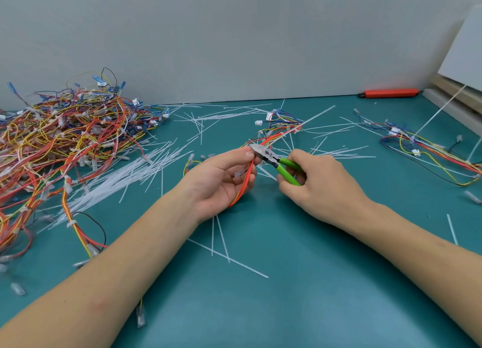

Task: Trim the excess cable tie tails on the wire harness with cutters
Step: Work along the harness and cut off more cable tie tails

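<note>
Above the middle of the teal mat (260, 308), the left hand (221, 183) pinches a red-and-orange wire harness (276, 136) between thumb and fingers; the right hand (315, 183) grips the green-handled cutters (276, 161), whose metal nose touches the harness beside the left thumb; loose white cable tie tails (227, 251) lie scattered around; a heap of harnesses (65, 138) sits far left, another harness (430, 149) right; no containers show.
</note>
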`<state>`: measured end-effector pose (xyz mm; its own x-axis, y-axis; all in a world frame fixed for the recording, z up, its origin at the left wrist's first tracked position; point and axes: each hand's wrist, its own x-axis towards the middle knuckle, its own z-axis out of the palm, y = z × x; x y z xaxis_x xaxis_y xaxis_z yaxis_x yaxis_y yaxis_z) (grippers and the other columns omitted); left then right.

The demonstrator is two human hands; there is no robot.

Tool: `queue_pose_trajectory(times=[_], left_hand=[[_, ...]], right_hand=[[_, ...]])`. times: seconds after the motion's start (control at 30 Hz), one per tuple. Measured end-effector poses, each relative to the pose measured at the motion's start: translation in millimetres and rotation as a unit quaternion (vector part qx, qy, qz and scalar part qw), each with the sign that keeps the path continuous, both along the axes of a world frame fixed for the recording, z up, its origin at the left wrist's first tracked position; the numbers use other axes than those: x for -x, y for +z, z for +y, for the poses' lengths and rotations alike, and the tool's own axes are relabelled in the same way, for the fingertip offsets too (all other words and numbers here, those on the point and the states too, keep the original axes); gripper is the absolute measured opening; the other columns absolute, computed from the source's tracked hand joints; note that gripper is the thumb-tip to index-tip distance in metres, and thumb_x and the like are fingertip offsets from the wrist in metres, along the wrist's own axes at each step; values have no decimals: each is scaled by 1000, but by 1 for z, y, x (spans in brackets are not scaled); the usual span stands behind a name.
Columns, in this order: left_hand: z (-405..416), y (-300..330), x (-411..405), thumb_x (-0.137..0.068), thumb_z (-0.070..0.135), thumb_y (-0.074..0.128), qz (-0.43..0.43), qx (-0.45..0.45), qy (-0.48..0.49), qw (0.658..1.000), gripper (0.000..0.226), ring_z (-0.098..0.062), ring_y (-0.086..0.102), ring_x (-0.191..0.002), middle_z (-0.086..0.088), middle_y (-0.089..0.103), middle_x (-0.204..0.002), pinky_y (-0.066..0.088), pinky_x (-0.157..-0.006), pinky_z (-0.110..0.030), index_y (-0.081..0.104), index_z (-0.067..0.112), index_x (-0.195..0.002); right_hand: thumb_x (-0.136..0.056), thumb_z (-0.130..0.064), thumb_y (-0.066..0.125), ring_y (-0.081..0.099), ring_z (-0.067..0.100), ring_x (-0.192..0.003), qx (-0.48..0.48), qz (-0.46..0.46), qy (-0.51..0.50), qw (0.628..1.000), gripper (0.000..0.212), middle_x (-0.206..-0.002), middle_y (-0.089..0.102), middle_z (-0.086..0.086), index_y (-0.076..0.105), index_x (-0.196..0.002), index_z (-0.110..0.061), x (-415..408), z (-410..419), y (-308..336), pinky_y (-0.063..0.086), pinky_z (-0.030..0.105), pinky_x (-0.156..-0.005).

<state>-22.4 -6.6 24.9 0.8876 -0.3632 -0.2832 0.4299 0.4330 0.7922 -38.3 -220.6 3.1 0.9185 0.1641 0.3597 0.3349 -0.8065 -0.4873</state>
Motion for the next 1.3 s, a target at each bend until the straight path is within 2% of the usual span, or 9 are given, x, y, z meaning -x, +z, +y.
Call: queue_pose_trajectory(times=[0.2,0.33,0.43,0.53,0.63,0.77,0.93,1.13,1.3], left_hand=[[-1,1,2,-78,10,74,-6,-1,-3,1000,26,-12,61,-70,-5,71,-87,56,-60,-21,72,10,-105],[-1,2,2,-76,10,75,-2,-1,3,1000,31,-12,63,-69,-5,72,-87,56,-59,-22,72,9,-107],[-1,2,2,-76,10,75,-2,-4,4,1000,32,-12,63,-69,-6,72,-88,56,-59,-22,73,8,-108],[-1,1,2,-77,11,75,-5,-4,1,1000,29,-12,63,-69,-5,73,-88,56,-60,-22,75,9,-105],[-1,0,1,-77,10,75,-3,-4,0,1000,23,-12,63,-69,-6,73,-88,56,-59,-22,78,10,-99],[-1,0,1,-77,11,75,-5,-4,-4,1000,26,-11,63,-69,-5,72,-88,56,-59,-22,75,10,-103],[-1,1,2,-76,11,76,-6,-12,2,1000,33,-12,63,-69,-6,72,-88,56,-59,-23,72,9,-108],[-2,2,4,-82,10,72,-11,-18,2,1000,35,-12,62,-70,-4,71,-88,55,-59,-22,70,8,-116],[-2,3,5,-78,12,74,-13,-21,-1,1000,31,-12,63,-70,-4,72,-88,55,-59,-23,72,9,-109]], right_hand=[[-87,-40,68,56,21,-64,-2,-3,-10,1000,24,-64,58,-6,52,-81,-23,3,0,1,52,37,-61],[-87,-40,70,56,16,-65,-12,-7,1,1000,22,-66,58,-7,54,-84,-26,2,1,0,52,39,-63],[-87,-43,71,54,7,-75,-14,-13,25,1000,20,-79,58,-12,57,-94,-31,0,-1,2,48,35,-68],[-87,-46,71,53,6,-85,-9,-12,36,999,24,-87,57,-15,58,-102,-32,-2,-2,2,47,32,-74],[-88,-45,71,54,8,-85,-8,-16,36,999,25,-88,57,-15,59,-104,-31,-3,-2,2,47,32,-74],[-88,-43,71,54,8,-75,-3,-16,29,999,20,-78,58,-12,57,-94,-31,-2,-2,2,48,35,-68],[-84,-40,68,54,14,-61,9,-15,-7,1000,27,-60,55,-9,47,-76,-26,1,-1,0,48,36,-57],[-85,-41,68,53,19,-61,5,-11,-5,1000,29,-60,54,-8,46,-75,-24,2,-1,0,50,38,-58],[-86,-41,69,50,19,-60,-2,-40,-6,999,30,-59,51,-6,47,-77,-23,3,0,2,49,39,-57]])
